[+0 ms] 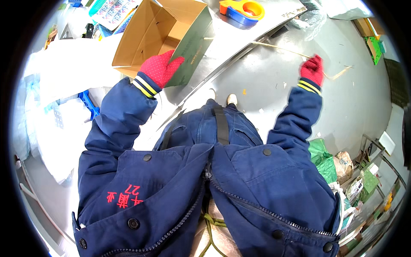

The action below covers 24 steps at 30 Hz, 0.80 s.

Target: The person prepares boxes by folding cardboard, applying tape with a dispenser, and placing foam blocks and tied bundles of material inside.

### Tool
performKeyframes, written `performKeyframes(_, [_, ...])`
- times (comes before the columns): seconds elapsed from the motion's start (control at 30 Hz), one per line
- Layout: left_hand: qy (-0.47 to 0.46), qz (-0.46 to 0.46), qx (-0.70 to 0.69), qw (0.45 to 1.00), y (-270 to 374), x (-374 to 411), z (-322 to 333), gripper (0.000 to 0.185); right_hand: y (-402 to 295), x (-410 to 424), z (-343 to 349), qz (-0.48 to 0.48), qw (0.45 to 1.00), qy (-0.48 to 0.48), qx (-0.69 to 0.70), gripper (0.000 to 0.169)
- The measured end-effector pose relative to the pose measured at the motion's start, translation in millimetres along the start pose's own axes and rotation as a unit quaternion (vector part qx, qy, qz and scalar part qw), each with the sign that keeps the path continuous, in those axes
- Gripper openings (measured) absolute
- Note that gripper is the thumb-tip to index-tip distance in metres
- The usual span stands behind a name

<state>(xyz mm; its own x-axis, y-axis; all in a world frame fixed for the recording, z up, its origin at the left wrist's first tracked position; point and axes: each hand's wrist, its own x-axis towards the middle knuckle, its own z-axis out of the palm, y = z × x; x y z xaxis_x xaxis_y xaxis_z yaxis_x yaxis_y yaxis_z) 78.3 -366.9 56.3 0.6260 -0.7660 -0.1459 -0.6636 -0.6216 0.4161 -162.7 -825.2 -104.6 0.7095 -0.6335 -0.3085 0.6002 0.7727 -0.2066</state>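
Note:
An open cardboard box (189,41), brown inside and dark green outside, stands tilted at the table's edge. My left hand (162,68), in a red dotted glove, grips the box's near wall, thumb and fingers on either side of it. Out to the right over the floor, my right hand (312,68), gloved alike, is closed on a thin pale cord (279,47). The cord runs taut from the green side of the box to my fist, and its loose end (340,74) hangs beyond. What fixes the cord at the box cannot be told.
An orange and blue tape dispenser (242,13) stands on the white table (221,51), right of the box. Behind the box at left lie a sheet of stickers (115,12) and baskets. Clear plastic bags (310,21) lie past the table's metal edge. A green bag (322,160) and a metal rack are at lower right.

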Motion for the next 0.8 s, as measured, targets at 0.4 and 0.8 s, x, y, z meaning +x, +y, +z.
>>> performKeyframes(0.4, [-0.02, 0.002, -0.083, 0.996, 16, 4, -6, 0.029, 38, -93, 65, -0.192, 0.708, -0.046, -0.678, 0.03])
performKeyframes(0.8, [-0.027, 0.0, -0.104, 0.994, 16, 7, -8, 0.03, 282, 35, -30, 0.074, 0.976, -0.135, -0.156, 0.019])
